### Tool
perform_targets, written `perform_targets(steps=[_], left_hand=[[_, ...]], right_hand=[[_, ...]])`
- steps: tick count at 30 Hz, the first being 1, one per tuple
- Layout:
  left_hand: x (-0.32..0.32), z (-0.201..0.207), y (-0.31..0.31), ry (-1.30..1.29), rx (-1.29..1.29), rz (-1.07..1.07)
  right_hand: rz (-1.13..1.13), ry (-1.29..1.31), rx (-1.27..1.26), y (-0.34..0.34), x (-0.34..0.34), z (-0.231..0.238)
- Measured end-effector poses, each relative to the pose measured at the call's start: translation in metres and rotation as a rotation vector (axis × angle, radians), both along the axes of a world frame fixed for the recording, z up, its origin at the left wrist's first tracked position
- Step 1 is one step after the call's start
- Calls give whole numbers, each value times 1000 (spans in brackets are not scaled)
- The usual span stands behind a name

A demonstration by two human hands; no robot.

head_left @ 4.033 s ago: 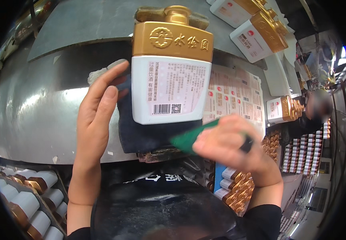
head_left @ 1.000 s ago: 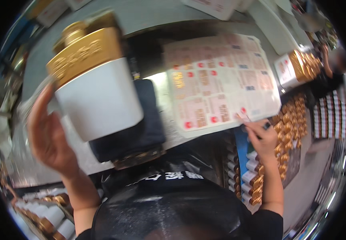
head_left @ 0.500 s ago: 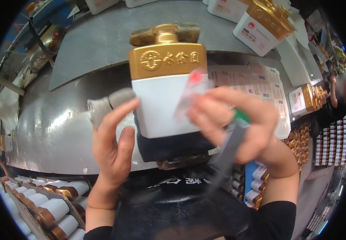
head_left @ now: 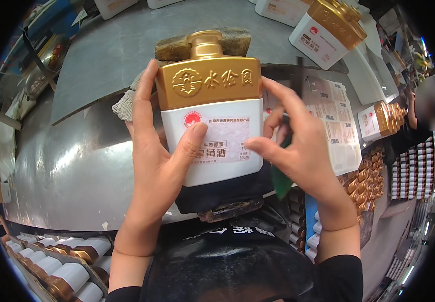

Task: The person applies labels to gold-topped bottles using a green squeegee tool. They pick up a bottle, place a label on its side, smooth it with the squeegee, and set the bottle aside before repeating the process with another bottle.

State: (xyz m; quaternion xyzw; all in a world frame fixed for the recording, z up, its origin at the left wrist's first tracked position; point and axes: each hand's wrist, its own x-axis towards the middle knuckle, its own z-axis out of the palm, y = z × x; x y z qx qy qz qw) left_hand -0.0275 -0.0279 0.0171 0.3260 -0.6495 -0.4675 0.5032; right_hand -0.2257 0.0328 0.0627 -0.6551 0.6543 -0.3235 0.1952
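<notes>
A flat bottle with a white body and gold shoulder and neck (head_left: 212, 173) lies face up in front of me on a dark pad (head_left: 222, 196). My left hand (head_left: 159, 143) grips its left side, thumb pressing a clear printed label (head_left: 232, 136) with a red emblem on the white face. Grey knitted fabric (head_left: 124, 105) shows behind the left fingers; whether worn or held, I cannot tell. At the bottle's right edge is my right hand (head_left: 298, 141), its thumb near the label's edge. Tucked in its curled fingers is a flat dark tool with a green end (head_left: 281, 182), partly hidden.
A sheet of printed labels (head_left: 335, 126) lies to the right. Finished-looking bottles (head_left: 323, 43) stand at the back right, with more (head_left: 378, 121) beyond the sheet. Boxed bottles (head_left: 66, 261) fill the lower left. A wooden block (head_left: 172, 48) sits by the bottle's neck.
The label, earlier in my right fingers above the bare white face, now lies on the bottle. My left hand has closed on the bottle's side and my right hand has moved to its right edge.
</notes>
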Motion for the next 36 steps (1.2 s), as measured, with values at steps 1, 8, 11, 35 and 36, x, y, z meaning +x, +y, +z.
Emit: perform_targets(steps=[1,8,11,35,36], left_hand=[[0,0,-1,0,-1,-10],[3,3,7,29,70,-41],[4,1,5,-88,32,-29],[-2,3,9,38,134,-3],[-1,4,10,40,148,-12]], right_hand=[[-13,-4,16,-4,4,-8],[61,-195,180,-8,-5,-4],[90,-144,113,-1,-4,-9],[30,-335,199,-12,-4,-16],[40,-308,197,-12,-4,-15]])
